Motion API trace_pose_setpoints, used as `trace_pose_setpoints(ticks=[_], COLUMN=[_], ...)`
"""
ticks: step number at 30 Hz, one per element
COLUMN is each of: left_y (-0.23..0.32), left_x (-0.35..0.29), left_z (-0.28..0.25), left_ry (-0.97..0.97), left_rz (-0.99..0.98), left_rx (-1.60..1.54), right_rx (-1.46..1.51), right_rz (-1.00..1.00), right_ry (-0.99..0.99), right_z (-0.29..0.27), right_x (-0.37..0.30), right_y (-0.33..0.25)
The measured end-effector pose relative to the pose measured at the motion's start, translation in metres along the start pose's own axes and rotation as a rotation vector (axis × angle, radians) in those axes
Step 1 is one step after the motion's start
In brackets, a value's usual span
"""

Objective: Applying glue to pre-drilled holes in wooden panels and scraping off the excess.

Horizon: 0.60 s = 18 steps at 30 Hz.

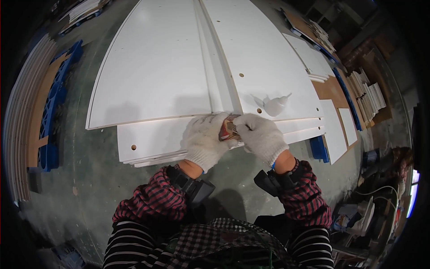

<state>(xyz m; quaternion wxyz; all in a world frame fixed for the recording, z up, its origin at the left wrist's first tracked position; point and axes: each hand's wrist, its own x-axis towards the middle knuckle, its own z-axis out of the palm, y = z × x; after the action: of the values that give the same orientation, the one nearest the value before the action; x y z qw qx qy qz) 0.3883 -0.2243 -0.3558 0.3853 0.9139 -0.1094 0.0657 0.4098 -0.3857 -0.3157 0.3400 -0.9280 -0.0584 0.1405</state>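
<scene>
Both my hands wear white knit gloves and meet over the near edge of the white panels. My left hand (207,136) is closed around a small shiny brown-and-red thing (229,127); the fingers cover much of it, so its kind is unclear. My right hand (260,136) is closed, its thumb and fingers pinching at the right side of that thing. Beyond my right hand, a white bottle with a pointed nozzle (275,106) rests on the right-hand white panel (268,54). A large white panel (152,67) lies to the left, its near end over stacked white boards (154,139).
A raised strip (219,67) runs lengthwise between the two large panels. At left, boards (22,121) stand beside a blue pallet (56,98). To the right are loose white panels (333,130) on brown board, another pallet stack (365,94), and a cluttered bench (358,215).
</scene>
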Motion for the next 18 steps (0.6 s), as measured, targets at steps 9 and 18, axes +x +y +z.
trace_pose_setpoints(ticks=[9, 18], left_y=[-0.003, -0.001], left_x=[-0.002, -0.002], left_z=[0.002, 0.0], left_ry=[0.037, 0.009], left_rz=[0.01, -0.017], left_rx=[-0.027, -0.014], right_rx=[0.484, 0.545], right_rz=[0.122, 0.157], right_ry=[0.039, 0.21], right_z=[-0.005, -0.015], right_x=[-0.017, -0.033], right_y=[0.01, 0.018])
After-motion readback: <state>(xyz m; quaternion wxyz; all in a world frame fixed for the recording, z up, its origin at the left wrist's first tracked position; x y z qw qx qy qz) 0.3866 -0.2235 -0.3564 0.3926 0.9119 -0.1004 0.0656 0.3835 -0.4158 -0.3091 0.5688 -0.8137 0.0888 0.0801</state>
